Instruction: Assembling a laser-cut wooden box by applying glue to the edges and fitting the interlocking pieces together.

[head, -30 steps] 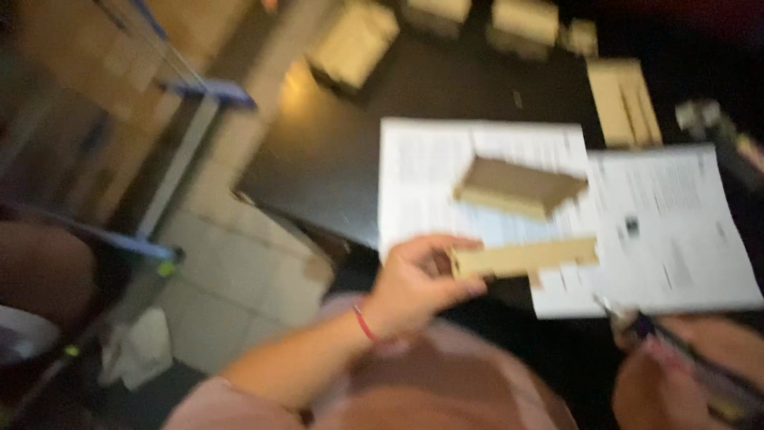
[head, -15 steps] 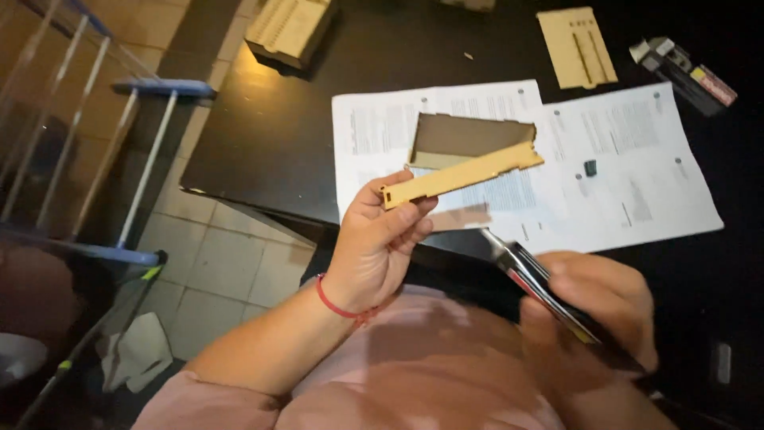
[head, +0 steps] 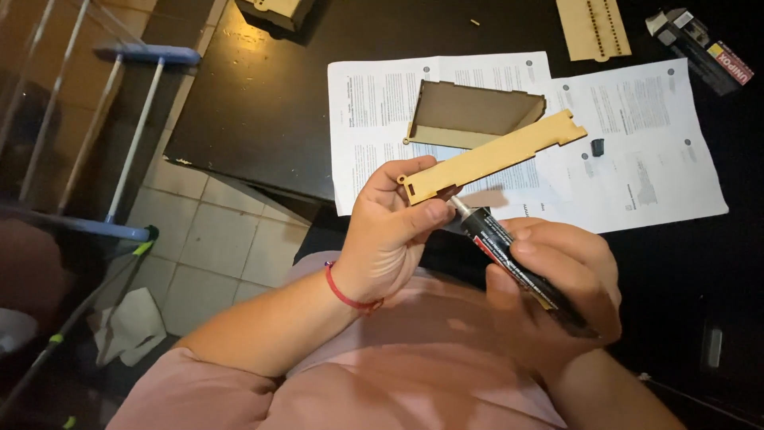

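Observation:
My left hand [head: 390, 235] pinches one end of a long thin plywood strip [head: 493, 155] with notched ends, held slanting up to the right above the table. My right hand [head: 561, 275] grips a black glue tube [head: 517, 267]; its metal tip touches the strip's lower edge near my left thumb. A red string bracelet circles my left wrist. Behind the strip, a partly built plywood box piece [head: 473, 115] lies on white printed sheets [head: 637, 151].
The black table [head: 263, 95] holds another plywood part [head: 593, 28] at the top, a glue package [head: 700, 52] top right, a small black cap [head: 598, 147] and a wooden box [head: 274, 9] top left. A blue-jointed metal rack [head: 119, 119] stands over the tiled floor.
The view has steadied. My right hand has come up with the glue tube and its tip now meets the strip. My left hand tilted the strip steeper.

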